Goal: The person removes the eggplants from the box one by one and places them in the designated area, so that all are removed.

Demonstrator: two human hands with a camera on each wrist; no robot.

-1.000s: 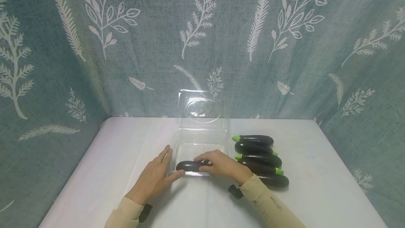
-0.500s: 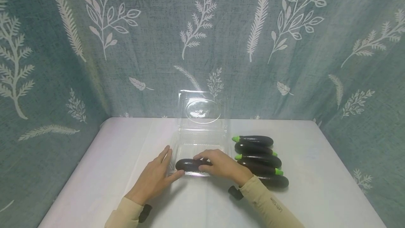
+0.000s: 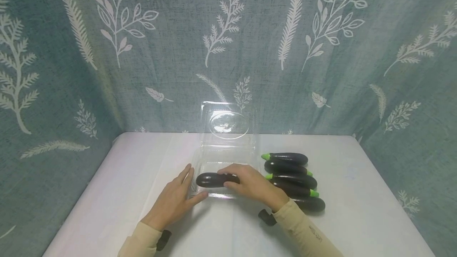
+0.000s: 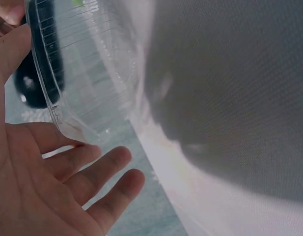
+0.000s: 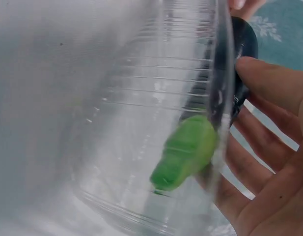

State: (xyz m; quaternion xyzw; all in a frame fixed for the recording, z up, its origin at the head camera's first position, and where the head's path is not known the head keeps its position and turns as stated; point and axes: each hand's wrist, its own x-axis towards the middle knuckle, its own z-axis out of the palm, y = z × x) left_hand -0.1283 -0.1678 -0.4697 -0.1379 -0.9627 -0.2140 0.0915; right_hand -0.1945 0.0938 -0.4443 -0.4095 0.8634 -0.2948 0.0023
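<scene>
My right hand (image 3: 251, 183) grips a dark, glossy eggplant (image 3: 210, 180) between thumb and fingers, over the front of the clear plastic clamshell box (image 3: 223, 196). The eggplant lies crosswise, rounded end to the left. Its green stem cap (image 5: 188, 152) shows through the box wall in the right wrist view, while my palm hides that end in the head view. My left hand (image 3: 173, 198) rests with extended fingers at the box's front left corner. In the left wrist view, its thumb and forefinger touch the plastic rim (image 4: 39, 73).
Several more eggplants (image 3: 290, 179) lie in a stacked row right of the box, stems pointing alternate ways. The box's hinged lid (image 3: 229, 124) stands raised at the back. A patterned curtain (image 3: 178, 50) closes off the white table (image 3: 143, 158) behind and at both sides.
The eggplant in my right hand has moved up and away from the box's front wall, slightly leftward. My right hand shifted with it. The left hand stays in place.
</scene>
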